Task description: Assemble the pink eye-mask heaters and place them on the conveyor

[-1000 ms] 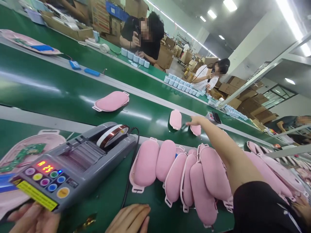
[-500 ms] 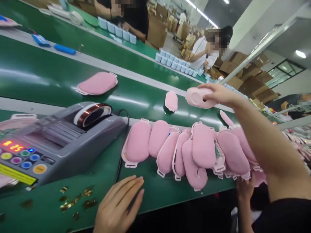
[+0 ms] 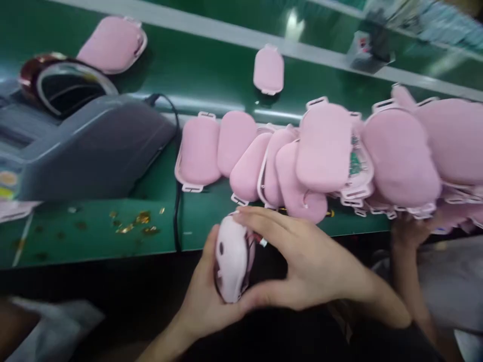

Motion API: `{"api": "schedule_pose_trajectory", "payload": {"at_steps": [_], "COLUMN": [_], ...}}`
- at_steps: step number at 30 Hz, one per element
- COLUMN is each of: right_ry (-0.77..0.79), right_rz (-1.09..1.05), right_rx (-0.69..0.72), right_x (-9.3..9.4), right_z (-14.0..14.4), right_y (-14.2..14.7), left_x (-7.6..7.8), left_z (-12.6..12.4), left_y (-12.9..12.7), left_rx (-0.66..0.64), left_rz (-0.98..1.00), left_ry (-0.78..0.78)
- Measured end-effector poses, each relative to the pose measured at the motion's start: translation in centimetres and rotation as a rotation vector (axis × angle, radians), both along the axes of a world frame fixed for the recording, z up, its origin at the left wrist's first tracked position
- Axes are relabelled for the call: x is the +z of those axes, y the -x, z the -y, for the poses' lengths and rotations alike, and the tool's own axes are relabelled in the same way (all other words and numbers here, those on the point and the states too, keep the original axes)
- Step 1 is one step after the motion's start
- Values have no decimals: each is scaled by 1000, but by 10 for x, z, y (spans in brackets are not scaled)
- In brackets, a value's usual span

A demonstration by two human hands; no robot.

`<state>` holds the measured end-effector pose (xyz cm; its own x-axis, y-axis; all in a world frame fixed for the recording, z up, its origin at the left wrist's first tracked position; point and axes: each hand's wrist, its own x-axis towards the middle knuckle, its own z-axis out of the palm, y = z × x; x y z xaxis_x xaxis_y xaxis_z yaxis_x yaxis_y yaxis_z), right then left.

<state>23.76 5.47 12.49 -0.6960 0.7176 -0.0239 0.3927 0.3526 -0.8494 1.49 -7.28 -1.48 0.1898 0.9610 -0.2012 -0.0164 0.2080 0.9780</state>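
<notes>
Held earlier by the right hand [image 3: 302, 257] alone, the pink case [image 3: 231, 256] is now gripped at lower centre by the left hand [image 3: 206, 299] too, allowing two-handed handling.

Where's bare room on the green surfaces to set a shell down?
Far strip: open between left lone shell and right lone shell. Bench: small patch between cable and held shell. Crowded: shell pile to the right; gold scraps left of cable.
</notes>
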Motion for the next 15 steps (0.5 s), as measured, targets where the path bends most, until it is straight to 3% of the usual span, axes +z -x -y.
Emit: {"api": "schedule_pose_trajectory", "payload": {"at_steps": [3, 6, 8, 13, 15], "right_ry": [139, 289, 231, -246, -356], "right_rz": [-42, -144, -147, 59, 79], "right_rx": [-167, -215, -239, -333, -332], "right_x": [-62, -99, -110, -114, -112], "right_z": [28, 45, 47, 43, 43], "right_y": [3, 5, 3, 0, 4], "left_x": [4, -3, -10, -17, -14], "left_z": [4, 16, 27, 41, 37], "left_y": [-6, -4, 2, 12, 11], "left_rx": [-21, 32, 80, 111, 86], "left_rz": [101, 312, 414, 441, 423], "left_ry": [71, 253, 356, 453, 431]}}
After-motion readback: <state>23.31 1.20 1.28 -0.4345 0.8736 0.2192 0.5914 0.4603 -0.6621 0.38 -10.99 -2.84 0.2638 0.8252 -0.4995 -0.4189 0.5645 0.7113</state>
